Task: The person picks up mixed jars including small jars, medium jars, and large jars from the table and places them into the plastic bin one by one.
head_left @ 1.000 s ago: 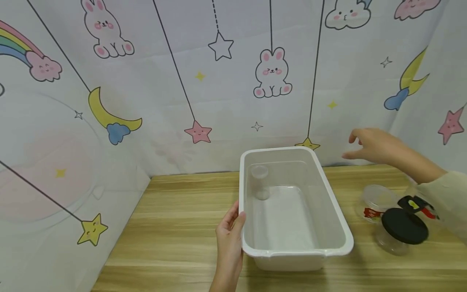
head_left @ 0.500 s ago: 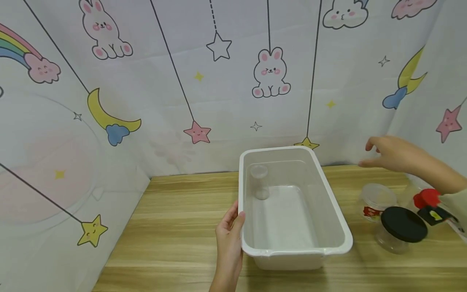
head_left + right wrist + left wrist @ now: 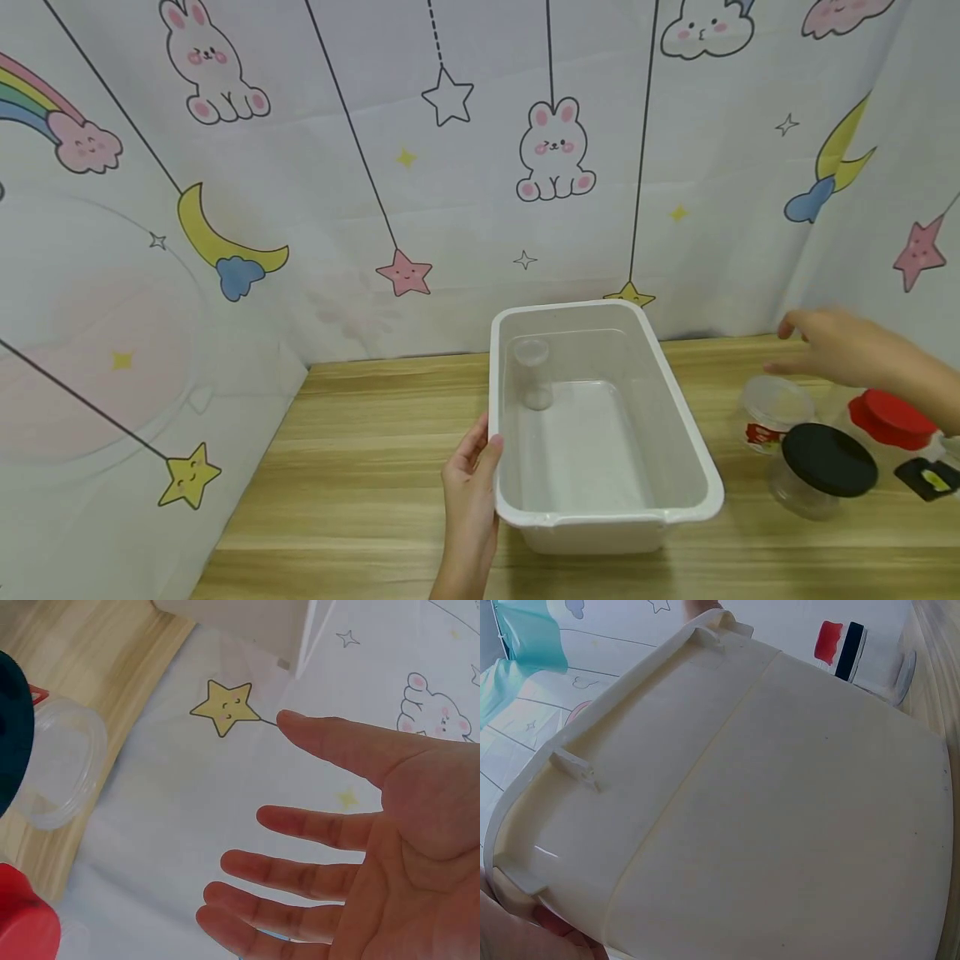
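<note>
A: Left grip first?
B: Left grip [image 3: 471, 483]: bare hand holding the near left side of the white plastic tub [image 3: 592, 537], thumb at the rim, fingers along the outer wall. The left wrist view shows fingertips tucked below the rim.
A: Right grip?
B: Right grip [image 3: 843, 346]: raised in the air, thumb and fingers extended and apart, palm free. Slightly blurred in the head view.
A: Position of the tub?
B: On the wood-grain surface [image 3: 375, 467], between the two hands, mouth up, long side running away from the person. A small clear container [image 3: 535, 375] stands inside, by the left wall toward the far end.
A: Nearest to the right grip?
B: A clear round container [image 3: 780, 402] with a red label, upright, just in front of the hand in the head view, apart from it in the right wrist view. Near it, a black-lidded jar [image 3: 828, 460], clear-bodied, and a red-lidded jar [image 3: 892, 418], partly behind the forearm.
A: Further out?
B: A black tag [image 3: 930, 477] with a yellow mark, at the right edge; support cannot be told. Behind everything, a white backdrop [image 3: 465, 192] printed with rabbits, stars and moons.
</note>
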Motion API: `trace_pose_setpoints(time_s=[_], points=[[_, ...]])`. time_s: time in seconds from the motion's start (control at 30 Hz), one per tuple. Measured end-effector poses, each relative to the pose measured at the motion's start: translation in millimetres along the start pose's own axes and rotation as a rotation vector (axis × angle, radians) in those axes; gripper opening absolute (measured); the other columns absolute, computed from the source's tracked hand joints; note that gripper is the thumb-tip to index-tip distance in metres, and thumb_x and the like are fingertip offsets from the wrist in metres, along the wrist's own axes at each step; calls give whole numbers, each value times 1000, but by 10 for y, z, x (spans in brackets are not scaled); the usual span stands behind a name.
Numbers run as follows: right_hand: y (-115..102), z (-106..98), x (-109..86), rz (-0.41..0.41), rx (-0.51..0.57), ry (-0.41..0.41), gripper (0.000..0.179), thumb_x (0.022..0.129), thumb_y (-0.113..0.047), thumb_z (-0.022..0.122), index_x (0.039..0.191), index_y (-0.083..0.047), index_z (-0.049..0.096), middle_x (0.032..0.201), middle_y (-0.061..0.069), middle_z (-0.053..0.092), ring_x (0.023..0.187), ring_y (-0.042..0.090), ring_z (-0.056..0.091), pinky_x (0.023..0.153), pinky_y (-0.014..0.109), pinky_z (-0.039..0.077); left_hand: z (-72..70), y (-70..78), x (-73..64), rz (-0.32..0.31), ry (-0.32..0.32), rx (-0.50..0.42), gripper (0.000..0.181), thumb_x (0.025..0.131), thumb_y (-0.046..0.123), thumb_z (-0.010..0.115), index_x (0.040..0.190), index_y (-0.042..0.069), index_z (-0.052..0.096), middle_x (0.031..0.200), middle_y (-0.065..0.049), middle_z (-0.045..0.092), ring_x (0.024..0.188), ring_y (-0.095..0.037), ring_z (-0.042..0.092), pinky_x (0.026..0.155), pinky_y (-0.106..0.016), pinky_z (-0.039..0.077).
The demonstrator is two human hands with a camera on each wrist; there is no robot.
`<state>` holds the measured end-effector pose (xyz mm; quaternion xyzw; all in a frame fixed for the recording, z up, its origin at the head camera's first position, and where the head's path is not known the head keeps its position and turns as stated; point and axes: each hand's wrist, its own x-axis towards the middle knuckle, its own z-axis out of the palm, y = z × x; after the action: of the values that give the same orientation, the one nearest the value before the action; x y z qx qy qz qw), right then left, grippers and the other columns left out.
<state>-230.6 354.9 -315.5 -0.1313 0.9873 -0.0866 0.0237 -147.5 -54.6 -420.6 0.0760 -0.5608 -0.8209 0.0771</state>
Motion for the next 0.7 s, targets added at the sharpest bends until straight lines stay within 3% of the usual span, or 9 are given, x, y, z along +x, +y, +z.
trace_pose_setpoints(time_s=[0.7], points=[[135, 336, -261, 20, 32, -20, 56, 81, -37, 82, 98, 10, 57, 88, 18, 66, 73, 27, 59, 64, 47, 54, -3, 6, -7, -4, -5, -8, 43, 100, 5, 57, 141, -6, 50, 126, -13, 62, 106, -16, 61, 85, -27, 55]])
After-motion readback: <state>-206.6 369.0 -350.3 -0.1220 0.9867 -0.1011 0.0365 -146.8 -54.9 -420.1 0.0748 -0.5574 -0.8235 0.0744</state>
